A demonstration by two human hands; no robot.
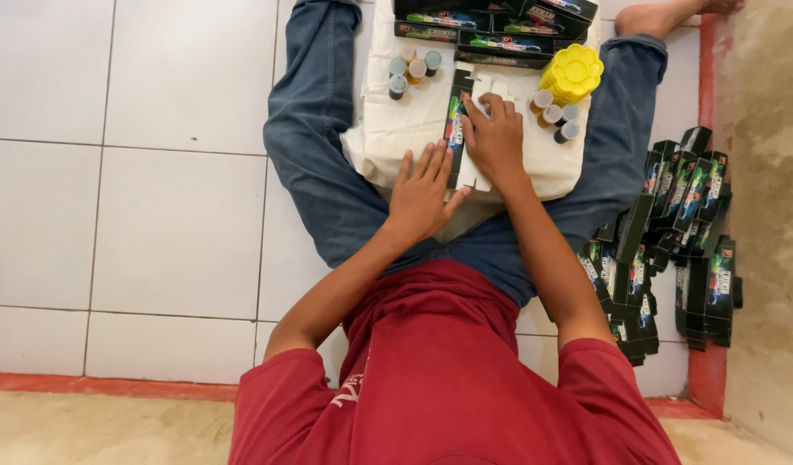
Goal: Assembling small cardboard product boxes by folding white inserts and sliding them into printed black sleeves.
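Your left hand [424, 191] lies flat, palm down and fingers spread apart, on the white cloth [388, 129] across your lap, gripping nothing. Your right hand [496, 138] arches over the flattened box [458, 129], fingers bent and pressing on it; they seem to pin the white flap rather than clamp round it, though the view from above hides the fingertips' hold. The box lies between the two hands, its dark printed strip just right of your left fingers, its near end under your right palm. Little capped jars [413, 69] stand far left of it, more jars [554, 116] and a yellow lid [571, 72] far right. Dark boxes [491, 30] are cut off at the far edge; another heap of boxes [672, 241] sits on the floor at right.
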